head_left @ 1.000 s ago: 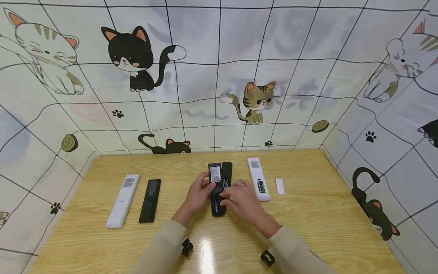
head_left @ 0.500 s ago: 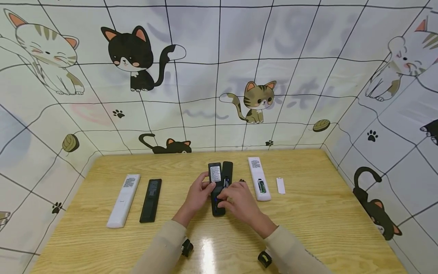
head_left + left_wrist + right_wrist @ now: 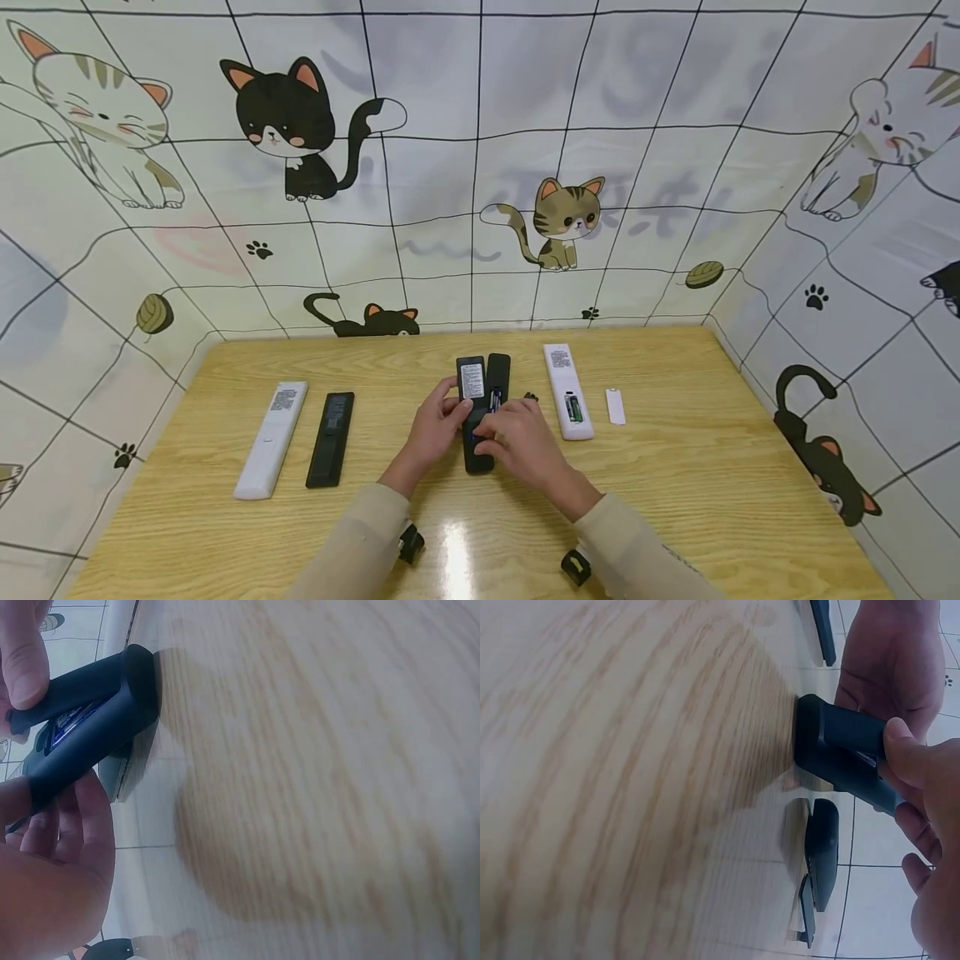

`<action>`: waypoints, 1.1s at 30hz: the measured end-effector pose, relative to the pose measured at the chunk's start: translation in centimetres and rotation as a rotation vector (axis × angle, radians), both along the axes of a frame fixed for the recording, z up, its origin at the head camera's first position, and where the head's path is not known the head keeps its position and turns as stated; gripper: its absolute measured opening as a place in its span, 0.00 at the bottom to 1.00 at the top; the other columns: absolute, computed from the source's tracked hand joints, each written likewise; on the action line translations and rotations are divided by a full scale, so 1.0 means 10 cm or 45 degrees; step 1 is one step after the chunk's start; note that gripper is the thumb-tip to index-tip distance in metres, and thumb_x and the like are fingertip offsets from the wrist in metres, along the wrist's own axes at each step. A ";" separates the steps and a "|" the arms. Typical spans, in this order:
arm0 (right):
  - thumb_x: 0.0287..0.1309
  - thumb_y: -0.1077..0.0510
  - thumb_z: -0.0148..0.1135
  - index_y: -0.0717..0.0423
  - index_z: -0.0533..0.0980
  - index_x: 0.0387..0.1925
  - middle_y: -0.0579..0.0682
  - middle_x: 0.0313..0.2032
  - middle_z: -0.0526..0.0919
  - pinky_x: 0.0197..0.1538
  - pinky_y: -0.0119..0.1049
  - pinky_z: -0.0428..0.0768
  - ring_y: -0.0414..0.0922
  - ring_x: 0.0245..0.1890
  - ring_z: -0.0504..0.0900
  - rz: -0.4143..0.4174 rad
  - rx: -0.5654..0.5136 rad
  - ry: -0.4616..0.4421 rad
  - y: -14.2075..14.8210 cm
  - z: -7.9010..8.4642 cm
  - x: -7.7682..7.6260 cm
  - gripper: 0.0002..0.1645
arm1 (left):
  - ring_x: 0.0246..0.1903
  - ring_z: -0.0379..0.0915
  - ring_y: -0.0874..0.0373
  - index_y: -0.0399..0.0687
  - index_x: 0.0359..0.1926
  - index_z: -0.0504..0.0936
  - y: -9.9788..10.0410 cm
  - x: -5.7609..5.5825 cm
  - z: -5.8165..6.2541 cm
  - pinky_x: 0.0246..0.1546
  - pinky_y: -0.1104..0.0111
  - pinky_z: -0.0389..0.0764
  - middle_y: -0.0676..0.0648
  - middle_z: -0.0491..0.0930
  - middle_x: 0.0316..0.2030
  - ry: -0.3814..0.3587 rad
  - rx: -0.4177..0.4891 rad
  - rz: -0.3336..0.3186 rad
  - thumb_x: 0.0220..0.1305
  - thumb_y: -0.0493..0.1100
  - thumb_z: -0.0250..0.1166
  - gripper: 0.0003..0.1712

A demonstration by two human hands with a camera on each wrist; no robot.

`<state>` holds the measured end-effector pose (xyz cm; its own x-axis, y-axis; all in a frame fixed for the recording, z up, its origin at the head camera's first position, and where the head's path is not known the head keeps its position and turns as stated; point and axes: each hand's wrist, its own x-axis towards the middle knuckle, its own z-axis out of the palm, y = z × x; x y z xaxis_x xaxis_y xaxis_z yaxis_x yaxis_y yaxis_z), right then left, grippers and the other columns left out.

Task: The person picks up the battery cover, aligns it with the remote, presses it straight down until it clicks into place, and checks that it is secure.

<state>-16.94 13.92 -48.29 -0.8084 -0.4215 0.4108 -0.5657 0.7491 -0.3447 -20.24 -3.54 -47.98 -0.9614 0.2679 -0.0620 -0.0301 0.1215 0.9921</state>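
Note:
My left hand (image 3: 435,421) holds a black remote control (image 3: 472,379), its label side up, between thumb and fingers. Pinched by my right hand (image 3: 525,446) is a dark battery cover (image 3: 86,684), best seen in the left wrist view. The cover slants over the remote's battery compartment, one end touching the remote's end and the other raised. A blue battery (image 3: 71,726) shows in the gap. Right beside it lies a second black remote (image 3: 498,369), its compartment uncovered with batteries inside, partly hidden by my right hand.
To the right lie a white remote (image 3: 559,375) with a green battery exposed and its loose white cover (image 3: 615,407). Leftward are a white remote (image 3: 272,442) and a black remote (image 3: 330,442). A thin dark cover (image 3: 806,909) lies by the second black remote. Printed cloth walls (image 3: 420,183) edge the table.
My right hand has shifted slightly left with the cover, which now hides most of the blue battery in the head view. My left hand and the remote have stayed put.

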 end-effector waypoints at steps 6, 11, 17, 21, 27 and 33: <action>0.48 0.47 0.73 0.41 0.83 0.33 0.37 0.33 0.86 0.55 0.45 0.70 0.42 0.44 0.77 -0.030 0.106 0.032 -0.01 0.00 -0.01 0.10 | 0.46 0.78 0.32 0.41 0.66 0.66 -0.01 0.05 0.10 0.38 0.59 0.84 0.29 0.81 0.50 0.018 0.016 -0.015 0.73 0.35 0.53 0.22; 0.50 0.46 0.72 0.41 0.82 0.34 0.38 0.36 0.84 0.55 0.44 0.71 0.42 0.47 0.76 -0.048 0.174 0.049 -0.02 0.00 -0.02 0.10 | 0.46 0.78 0.34 0.42 0.66 0.66 -0.01 0.05 0.10 0.38 0.60 0.84 0.29 0.80 0.50 0.019 -0.010 -0.016 0.73 0.36 0.53 0.23; 0.50 0.46 0.73 0.43 0.80 0.33 0.39 0.35 0.83 0.54 0.44 0.71 0.43 0.46 0.75 -0.084 0.205 0.025 -0.04 -0.01 -0.02 0.11 | 0.45 0.78 0.35 0.42 0.66 0.66 0.00 0.08 0.14 0.39 0.57 0.84 0.28 0.80 0.50 0.021 -0.017 -0.008 0.72 0.36 0.54 0.23; 0.51 0.45 0.72 0.43 0.79 0.33 0.40 0.35 0.81 0.54 0.45 0.70 0.43 0.46 0.74 -0.106 0.224 0.009 -0.06 -0.02 -0.02 0.12 | 0.40 0.80 0.44 0.44 0.66 0.66 0.00 0.03 0.03 0.39 0.59 0.84 0.31 0.82 0.48 0.033 -0.035 0.002 0.73 0.37 0.54 0.23; 0.50 0.45 0.73 0.42 0.79 0.33 0.39 0.34 0.81 0.54 0.44 0.70 0.42 0.46 0.74 -0.133 0.238 0.006 -0.08 -0.01 -0.01 0.12 | 0.39 0.80 0.55 0.53 0.66 0.67 0.01 -0.05 -0.18 0.38 0.64 0.84 0.38 0.84 0.48 0.041 -0.082 0.033 0.73 0.41 0.55 0.23; 0.49 0.44 0.73 0.42 0.78 0.34 0.38 0.34 0.81 0.55 0.45 0.70 0.42 0.46 0.74 -0.159 0.233 -0.006 -0.09 0.00 0.00 0.14 | 0.41 0.79 0.55 0.56 0.66 0.66 0.01 -0.05 -0.18 0.41 0.64 0.83 0.41 0.84 0.49 0.035 -0.122 0.037 0.73 0.42 0.55 0.23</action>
